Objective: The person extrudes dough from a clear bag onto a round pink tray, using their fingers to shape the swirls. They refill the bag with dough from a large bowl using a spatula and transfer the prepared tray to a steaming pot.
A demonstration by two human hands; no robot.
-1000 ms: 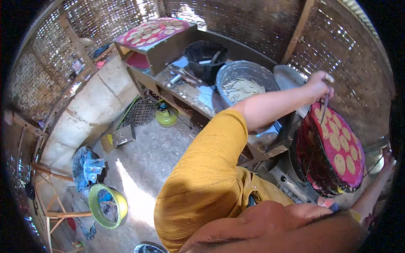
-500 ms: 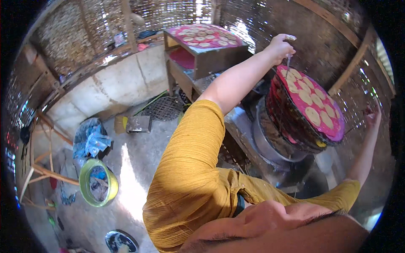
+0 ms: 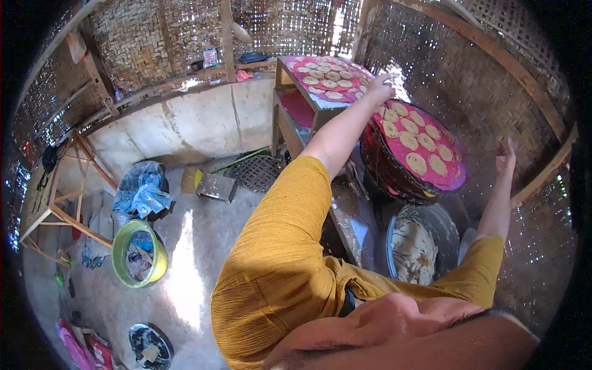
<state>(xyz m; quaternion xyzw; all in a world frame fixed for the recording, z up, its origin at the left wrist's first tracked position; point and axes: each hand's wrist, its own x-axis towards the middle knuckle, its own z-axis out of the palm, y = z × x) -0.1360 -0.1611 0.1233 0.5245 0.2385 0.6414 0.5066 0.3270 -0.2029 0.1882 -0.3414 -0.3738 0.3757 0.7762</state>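
My left hand [image 3: 380, 89] is closed on a wire handle at the upper left of a dark, round stack of trays [image 3: 394, 179]. My right hand [image 3: 505, 152] is closed on the thin wire handle at the opposite side. The stack hangs tilted between them. On top lies a pink sheet [image 3: 449, 176] bearing several flat, pale dough rounds [image 3: 415, 161]. Just behind the stack's left side, a wooden shelf unit [image 3: 280, 126] holds another pink sheet with similar rounds [image 3: 330, 84]. A large basin [image 3: 453, 246] of pale dough [image 3: 412, 250] is below the stack.
A bench [image 3: 345, 231] runs beneath the stack. On the floor at left are a green bucket [image 3: 154, 271], blue plastic bags [image 3: 148, 197], a mesh rack [image 3: 253, 176] and a metal box [image 3: 216, 188]. A wooden frame [image 3: 83, 228] stands by the left wall, a dark basin [image 3: 161, 351] lower down.
The tray stack and both hands have moved from the right, off the metal pot, toward the shelf unit as the view turned. The basin of dough now shows beneath the stack.
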